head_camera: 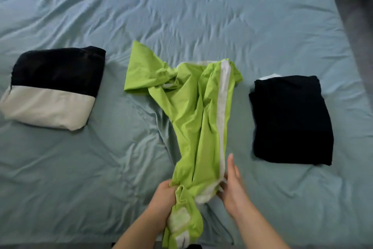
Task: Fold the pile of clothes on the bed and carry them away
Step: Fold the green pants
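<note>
A lime-green garment (193,111) with a white side stripe lies crumpled and stretched lengthwise down the middle of the bed. My left hand (163,202) grips its bunched near end, which drapes over the bed's front edge. My right hand (230,184) pinches the white-trimmed edge of the same garment, index finger extended along the stripe. A folded black-and-white garment (52,87) rests on the left. On the right sits a folded black garment (290,119) with a bit of white showing at its far edge.
The bed is covered by a wrinkled pale blue sheet (181,10). A dark blurred surface (355,6) runs along the bed's far right side. A thin drawstring (226,230) trails on the sheet near my right wrist.
</note>
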The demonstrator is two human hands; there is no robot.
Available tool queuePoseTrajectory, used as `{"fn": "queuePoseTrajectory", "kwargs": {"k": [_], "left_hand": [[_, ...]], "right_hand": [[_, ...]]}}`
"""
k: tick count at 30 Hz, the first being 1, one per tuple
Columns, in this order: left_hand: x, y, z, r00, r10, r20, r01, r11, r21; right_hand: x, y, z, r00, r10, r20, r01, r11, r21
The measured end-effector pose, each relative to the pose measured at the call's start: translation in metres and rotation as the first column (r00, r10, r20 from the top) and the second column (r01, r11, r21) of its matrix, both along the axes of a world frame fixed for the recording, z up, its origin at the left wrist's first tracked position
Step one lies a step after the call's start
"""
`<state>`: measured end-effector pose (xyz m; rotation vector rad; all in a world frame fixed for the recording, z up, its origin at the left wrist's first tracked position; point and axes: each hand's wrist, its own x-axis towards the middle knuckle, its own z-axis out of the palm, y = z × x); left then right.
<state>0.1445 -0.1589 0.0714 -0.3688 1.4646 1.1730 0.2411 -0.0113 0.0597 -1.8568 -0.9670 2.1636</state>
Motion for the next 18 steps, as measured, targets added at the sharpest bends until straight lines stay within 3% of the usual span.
{"fn": "queuePoseTrajectory", "kwargs": {"k": [2,4,5,7,9,11,13,15,16,18], "left_hand": [[0.017,-0.01,0.006,0.968,-0.238,-0.076,0.235,0.971,-0.045],[0.031,-0.02,0.008,0.925,-0.375,-0.062,0.372,0.927,-0.053],[0.036,-0.025,0.008,0.938,-0.347,-0.023,0.346,0.938,-0.032],[0.034,-0.031,0.005,0.987,-0.029,0.157,0.027,0.999,0.017],[0.024,-0.028,0.005,0.923,0.206,0.325,-0.247,0.965,0.09],[0.009,-0.022,0.004,0.883,0.308,0.354,-0.375,0.916,0.139],[-0.006,-0.013,0.007,0.843,0.374,0.386,-0.446,0.888,0.113],[-0.011,-0.002,0.007,0.878,0.332,0.344,-0.378,0.923,0.073],[-0.01,0.003,0.004,0.913,0.317,0.256,-0.327,0.945,-0.002],[-0.003,0.007,-0.002,0.944,0.301,0.135,-0.289,0.952,-0.104]], "right_hand": [[-0.021,0.013,-0.002,0.996,-0.071,-0.046,0.07,0.997,-0.028],[-0.042,0.019,0.003,0.998,0.002,-0.059,0.0,1.0,0.024],[-0.049,0.017,0.006,0.997,0.062,-0.05,-0.06,0.997,0.048],[-0.054,0.008,0.015,0.991,0.129,-0.029,-0.129,0.992,0.007],[-0.041,-0.007,0.026,0.984,0.168,-0.057,-0.173,0.981,-0.089],[-0.018,-0.028,0.041,0.948,0.309,-0.08,-0.318,0.933,-0.168],[0.01,-0.05,0.054,0.847,0.528,-0.057,-0.531,0.838,-0.124],[0.036,-0.064,0.059,0.71,0.704,-0.036,-0.704,0.707,-0.067],[0.046,-0.066,0.058,0.688,0.723,-0.062,-0.726,0.683,-0.084],[0.059,-0.06,0.056,0.768,0.62,-0.161,-0.64,0.749,-0.172]]}}
